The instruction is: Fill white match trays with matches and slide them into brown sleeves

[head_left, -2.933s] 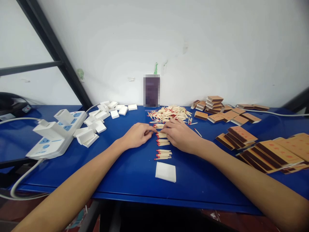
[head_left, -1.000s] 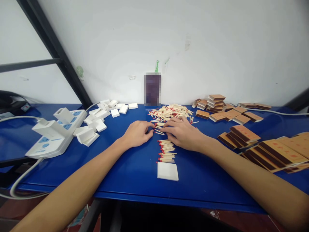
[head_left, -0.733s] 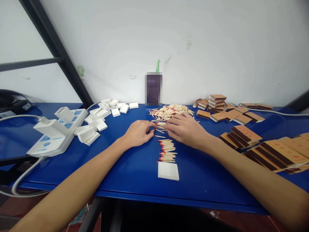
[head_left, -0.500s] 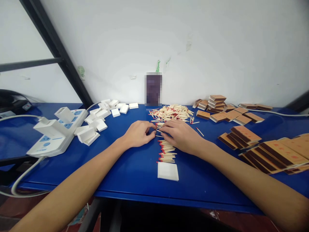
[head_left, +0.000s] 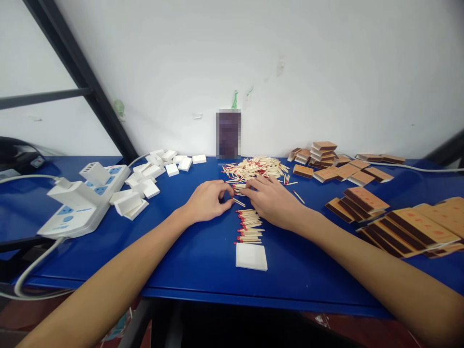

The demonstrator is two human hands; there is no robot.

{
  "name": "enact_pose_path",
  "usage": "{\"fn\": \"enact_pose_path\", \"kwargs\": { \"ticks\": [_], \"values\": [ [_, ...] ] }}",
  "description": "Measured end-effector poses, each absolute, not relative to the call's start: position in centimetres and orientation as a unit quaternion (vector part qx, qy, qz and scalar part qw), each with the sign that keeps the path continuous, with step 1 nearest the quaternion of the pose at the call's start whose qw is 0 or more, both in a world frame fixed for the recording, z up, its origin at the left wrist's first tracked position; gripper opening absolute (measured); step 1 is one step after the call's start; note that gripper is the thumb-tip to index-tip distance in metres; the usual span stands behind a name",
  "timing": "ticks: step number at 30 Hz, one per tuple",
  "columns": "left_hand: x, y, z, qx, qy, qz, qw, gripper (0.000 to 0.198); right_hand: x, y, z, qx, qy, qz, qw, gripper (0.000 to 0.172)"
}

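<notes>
My left hand (head_left: 207, 200) rests on the blue table with its fingers curled and a gap between thumb and forefinger. Its thumb tip is at a couple of loose matches (head_left: 239, 201). Opposite it, my right hand (head_left: 270, 198) has bent fingers closed at a small bunch of matches (head_left: 239, 186); its thumb is mostly hidden. Behind both hands lies a heap of red-tipped matches (head_left: 259, 167). Nearer me, a column of matches (head_left: 251, 227) lies with the heads to the left. Just below it is a white matchbox tray (head_left: 251, 256).
White trays (head_left: 147, 181) lie scattered at the left, beside a power strip (head_left: 78, 212) with plugs and cables. Brown matchbox sleeves (head_left: 416, 227) are stacked at the right, with more (head_left: 324, 157) by the wall. A blurred dark rectangle (head_left: 228, 134) stands against the wall.
My right fingers have drawn slightly back and up, and the right thumb has tucked in. The loose matches by my left thumb now slant more. My left hand has hardly moved.
</notes>
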State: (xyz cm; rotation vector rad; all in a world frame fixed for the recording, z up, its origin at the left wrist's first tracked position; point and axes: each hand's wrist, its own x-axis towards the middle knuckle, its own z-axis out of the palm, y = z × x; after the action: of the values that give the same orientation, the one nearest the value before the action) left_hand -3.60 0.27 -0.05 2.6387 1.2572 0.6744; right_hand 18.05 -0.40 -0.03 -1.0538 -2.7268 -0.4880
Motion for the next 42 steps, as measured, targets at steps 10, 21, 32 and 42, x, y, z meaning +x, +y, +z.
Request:
{"fn": "enact_pose_path", "kwargs": {
  "ticks": [10, 21, 32, 42],
  "values": [
    [-3.48, 0.16, 0.06, 0.879, 0.428, 0.202, 0.057, 0.017, 17.82, -0.67, 0.42, -0.347, -0.918, -0.169, 0.094, 0.027],
    [-3.57, 0.09, 0.19, 0.894, 0.390, 0.207, 0.082, 0.018, 17.87, -0.32, -0.05, -0.356, -0.921, -0.112, 0.111, 0.028],
    [-3.84, 0.35, 0.15, 0.866, 0.441, 0.219, 0.088, 0.029, 17.79, -0.35, 0.30, -0.382, -0.915, -0.088, 0.094, 0.030],
    [-3.89, 0.46, -0.15, 0.868, 0.445, 0.212, 0.053, 0.031, 17.75, -0.25, 0.31, -0.372, -0.919, -0.091, 0.095, 0.025]
  ]
}}
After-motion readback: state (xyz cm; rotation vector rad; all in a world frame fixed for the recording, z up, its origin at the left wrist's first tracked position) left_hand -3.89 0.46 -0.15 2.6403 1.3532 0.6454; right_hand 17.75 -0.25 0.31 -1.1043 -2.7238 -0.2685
